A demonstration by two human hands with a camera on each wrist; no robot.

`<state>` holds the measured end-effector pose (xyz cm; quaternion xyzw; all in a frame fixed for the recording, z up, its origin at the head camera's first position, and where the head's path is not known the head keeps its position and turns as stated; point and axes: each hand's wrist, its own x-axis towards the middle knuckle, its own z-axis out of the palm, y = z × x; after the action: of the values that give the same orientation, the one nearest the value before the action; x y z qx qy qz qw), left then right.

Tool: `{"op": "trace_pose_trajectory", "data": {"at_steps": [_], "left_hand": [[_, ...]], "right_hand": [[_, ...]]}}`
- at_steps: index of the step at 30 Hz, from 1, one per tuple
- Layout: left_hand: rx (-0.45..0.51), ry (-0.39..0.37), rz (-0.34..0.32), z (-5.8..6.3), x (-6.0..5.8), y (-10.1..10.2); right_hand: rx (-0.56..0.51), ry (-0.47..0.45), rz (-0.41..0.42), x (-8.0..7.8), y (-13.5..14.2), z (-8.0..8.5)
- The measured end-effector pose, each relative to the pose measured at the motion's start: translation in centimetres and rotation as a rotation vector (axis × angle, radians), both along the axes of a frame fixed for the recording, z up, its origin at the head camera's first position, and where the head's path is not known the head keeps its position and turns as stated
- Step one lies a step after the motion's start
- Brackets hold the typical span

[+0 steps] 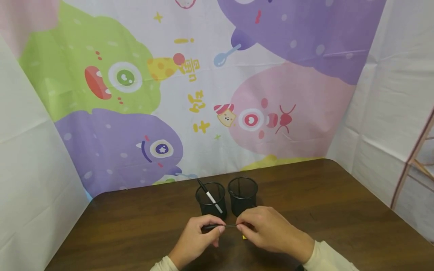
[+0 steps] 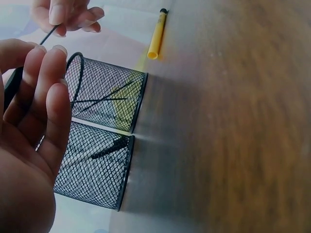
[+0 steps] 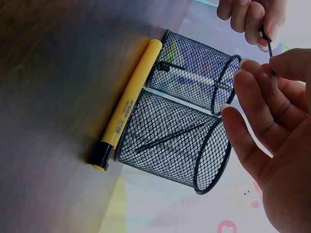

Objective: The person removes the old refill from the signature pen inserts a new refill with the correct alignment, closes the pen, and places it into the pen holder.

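Note:
My left hand (image 1: 200, 231) grips the thick black end of a slim black pen-like stick (image 1: 230, 226). At the stick's thin end, my right hand (image 1: 271, 231) pinches it between thumb and fingertips. It lies level between both hands, just in front of two black mesh pen cups; its exact kind cannot be made out. In the left cup (image 1: 211, 210) leans a white marker with a black cap (image 1: 213, 201). The right cup (image 1: 243, 205) stands beside it. A yellow marker (image 3: 125, 102) with a black end lies near the right cup, mostly hidden by my right hand in the head view.
A brown wooden table (image 1: 135, 226) carries everything. Behind it hangs a cloth with cartoon monsters (image 1: 203, 82). White cloth walls (image 1: 30, 169) stand at both sides, and a thin brown frame (image 1: 411, 162) shows at the far right.

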<state>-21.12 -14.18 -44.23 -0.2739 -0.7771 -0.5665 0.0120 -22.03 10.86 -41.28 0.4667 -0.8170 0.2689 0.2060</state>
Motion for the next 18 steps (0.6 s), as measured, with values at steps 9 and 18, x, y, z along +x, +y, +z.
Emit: {"op": "trace_pose_trajectory", "data": {"at_steps": [9, 18], "left_hand": [[0.023, 0.012, -0.008, 0.01, 0.07, 0.01], [0.026, -0.006, -0.007, -0.12, -0.07, -0.16]], "right_hand": [[-0.005, -0.003, 0.006, -0.11, 0.0, 0.02], [-0.01, 0.018, -0.012, -0.08, 0.03, 0.04]]}}
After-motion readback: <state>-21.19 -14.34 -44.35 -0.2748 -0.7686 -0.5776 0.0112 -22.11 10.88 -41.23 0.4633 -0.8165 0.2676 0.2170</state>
